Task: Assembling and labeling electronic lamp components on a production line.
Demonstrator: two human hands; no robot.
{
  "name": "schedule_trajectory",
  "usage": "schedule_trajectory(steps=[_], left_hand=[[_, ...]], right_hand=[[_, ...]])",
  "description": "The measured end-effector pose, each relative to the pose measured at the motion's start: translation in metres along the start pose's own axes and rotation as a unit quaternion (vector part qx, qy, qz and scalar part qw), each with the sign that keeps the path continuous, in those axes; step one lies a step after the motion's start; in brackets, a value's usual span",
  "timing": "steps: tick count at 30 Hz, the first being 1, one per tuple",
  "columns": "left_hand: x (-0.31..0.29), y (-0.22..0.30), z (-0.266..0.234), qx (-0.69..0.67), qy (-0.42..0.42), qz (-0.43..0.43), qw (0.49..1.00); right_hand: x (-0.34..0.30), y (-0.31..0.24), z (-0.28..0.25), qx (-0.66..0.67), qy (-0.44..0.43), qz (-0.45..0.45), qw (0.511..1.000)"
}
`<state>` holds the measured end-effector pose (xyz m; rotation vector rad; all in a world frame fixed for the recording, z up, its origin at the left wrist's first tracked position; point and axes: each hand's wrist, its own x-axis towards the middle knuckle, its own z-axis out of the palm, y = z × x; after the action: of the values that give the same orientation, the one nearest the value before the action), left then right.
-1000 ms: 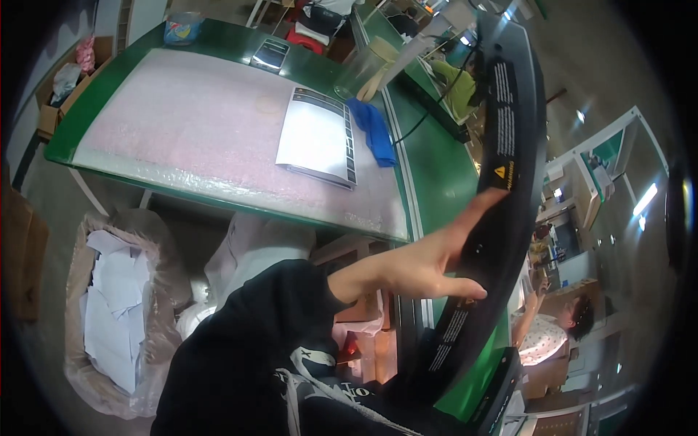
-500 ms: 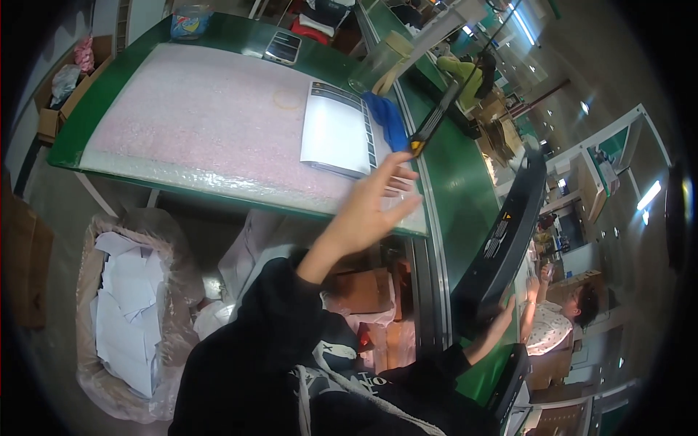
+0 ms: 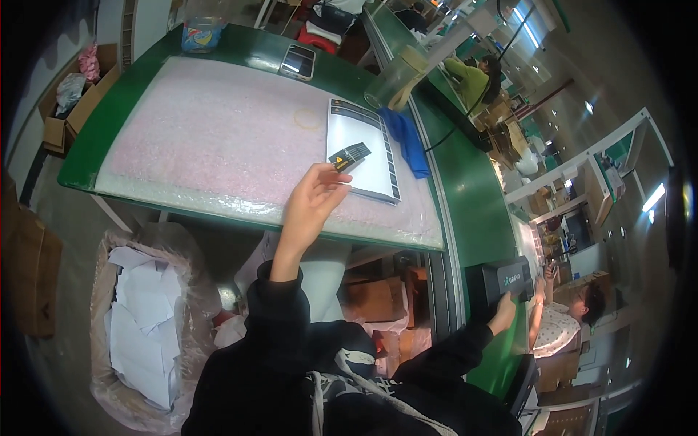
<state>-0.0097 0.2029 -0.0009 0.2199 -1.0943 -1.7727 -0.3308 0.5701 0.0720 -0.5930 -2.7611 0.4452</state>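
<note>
My left hand (image 3: 311, 207) is raised over the front part of the padded table, thumb and fingertips pinched on a small black label (image 3: 350, 156) with a yellow warning triangle. Behind the label lies a white sheet (image 3: 358, 136) bordered by black printed stickers. Out to the right, my right hand (image 3: 502, 314) rests its fingers on the near end of a long black plastic housing (image 3: 502, 280) above the green conveyor. Its fingers are partly hidden, and the housing's far part is foreshortened.
A blue cloth (image 3: 407, 142), a clear jar (image 3: 396, 76) and a phone (image 3: 298, 62) lie around the sheet. A plastic-lined bin (image 3: 190, 320) of waste paper stands below left. A co-worker (image 3: 563, 327) sits across the conveyor (image 3: 472, 211); another black housing (image 3: 520, 385) is near lower right.
My left hand has moved left with the label, from the conveyor edge to over the sheet. The black housing, formerly tilted up lengthwise, now shows its end face, with my right hand at it.
</note>
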Motion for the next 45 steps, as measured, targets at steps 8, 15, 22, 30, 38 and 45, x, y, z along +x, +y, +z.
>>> schedule_trajectory(steps=[8, 15, 22, 30, 38, 45], left_hand=[[0.005, 0.041, -0.004, 0.040, -0.013, -0.035, 0.998], [0.072, 0.113, -0.006, 0.394, -0.246, 0.038, 0.885], [0.187, 0.048, -0.031, 0.748, -0.232, 0.195, 0.590], [0.195, 0.009, -0.047, 0.666, -0.271, 0.257, 0.646], [0.189, 0.013, -0.046, 0.723, -0.276, 0.238, 0.586], [0.183, 0.014, -0.049, 0.744, -0.274, 0.258, 0.553]], right_hand=[[-0.038, -0.080, -0.013, 0.134, -0.040, -0.332, 0.933], [-0.198, -0.251, -0.010, 0.426, 0.051, -0.714, 0.553], [-0.248, -0.350, 0.090, 0.490, 0.090, -0.714, 0.492], [-0.245, -0.357, 0.109, 0.406, 0.221, -0.734, 0.498], [-0.247, -0.350, 0.111, 0.446, 0.155, -0.729, 0.496], [-0.252, -0.346, 0.111, 0.435, 0.222, -0.717, 0.497]])
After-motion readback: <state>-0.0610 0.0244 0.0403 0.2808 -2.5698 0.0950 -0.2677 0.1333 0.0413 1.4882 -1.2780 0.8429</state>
